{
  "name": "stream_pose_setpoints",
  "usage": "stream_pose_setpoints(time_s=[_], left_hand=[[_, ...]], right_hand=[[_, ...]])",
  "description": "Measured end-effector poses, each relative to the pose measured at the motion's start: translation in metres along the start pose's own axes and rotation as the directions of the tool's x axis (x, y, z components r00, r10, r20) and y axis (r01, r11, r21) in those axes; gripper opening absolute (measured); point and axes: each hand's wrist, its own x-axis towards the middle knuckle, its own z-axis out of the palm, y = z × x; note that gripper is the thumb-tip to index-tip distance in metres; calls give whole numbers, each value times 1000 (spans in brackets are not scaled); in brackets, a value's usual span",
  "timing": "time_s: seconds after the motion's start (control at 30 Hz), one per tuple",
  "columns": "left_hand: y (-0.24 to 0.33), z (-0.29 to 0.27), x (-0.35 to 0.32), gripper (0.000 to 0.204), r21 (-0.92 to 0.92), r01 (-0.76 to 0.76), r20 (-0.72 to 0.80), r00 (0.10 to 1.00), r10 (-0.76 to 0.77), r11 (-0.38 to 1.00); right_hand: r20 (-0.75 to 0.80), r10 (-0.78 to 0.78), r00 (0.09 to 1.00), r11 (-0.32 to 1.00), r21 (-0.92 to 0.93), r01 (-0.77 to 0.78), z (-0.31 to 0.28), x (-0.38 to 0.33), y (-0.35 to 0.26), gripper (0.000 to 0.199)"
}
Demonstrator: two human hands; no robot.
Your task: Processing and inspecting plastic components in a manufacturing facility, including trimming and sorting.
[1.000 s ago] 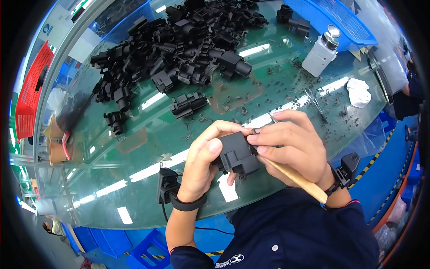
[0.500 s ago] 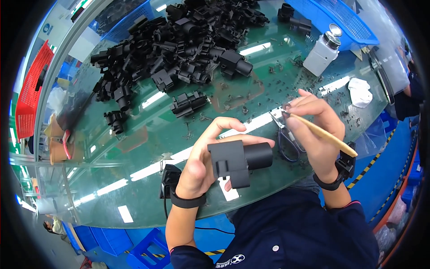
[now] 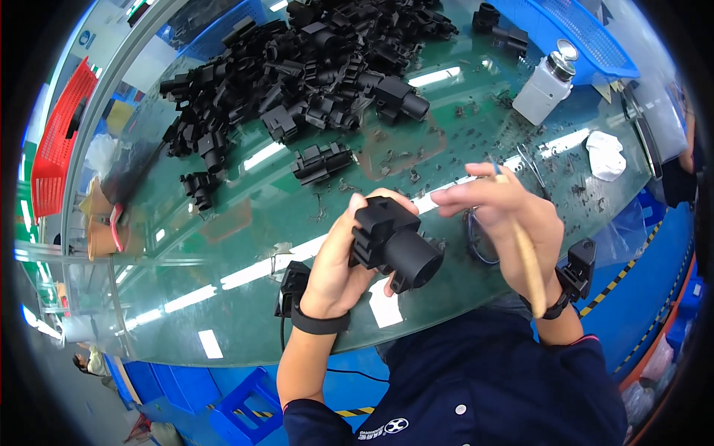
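Observation:
My left hand (image 3: 331, 271) is closed around a black plastic housing (image 3: 383, 230) with a wide round tube, whose open end faces right and toward me. Just right of it is my right hand (image 3: 513, 208), its fingers stretched toward the housing but apart from it. A slim wooden-handled tool (image 3: 529, 275) is held in that hand, the handle slanting down along the palm. Its thin tip shows only slightly above the fingers. Behind the right hand, dark loop handles (image 3: 482, 241) of a hand tool lie partly hidden on the green table.
A large heap of black housings (image 3: 297, 74) covers the far table, with a single housing (image 3: 322, 162) nearer. Black scraps (image 3: 416, 156) are scattered about. At right are thin metal tweezers (image 3: 534, 169), a white pump bottle (image 3: 545, 85), a white cloth (image 3: 605, 156) and a blue basket (image 3: 587, 44).
My left hand has turned the housing so its tube points more toward me. My right hand has swung the wooden handle steeper, and its fingers have stretched out to the left.

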Motion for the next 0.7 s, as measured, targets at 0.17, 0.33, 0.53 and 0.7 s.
stream_pose_setpoints(time_s=[0.17, 0.33, 0.53, 0.7], left_hand=[[0, 36, -13, 42, -10, 102, -177, 979, -102, 995], [-13, 40, -19, 36, -99, 164, -339, 922, -188, 982], [-16, 51, -19, 40, -85, 216, -288, 929, -231, 973], [-21, 59, -17, 44, 71, 224, -338, 922, -188, 972]], right_hand=[[166, -86, 982, 990, -94, 102, -5, 7, -7, 17], [267, -177, 947, 964, -148, 221, -11, 2, -6, 17], [295, -156, 943, 978, -89, 190, -23, -2, -6, 15], [318, -153, 936, 982, -59, 181, -27, -5, 1, 13]])
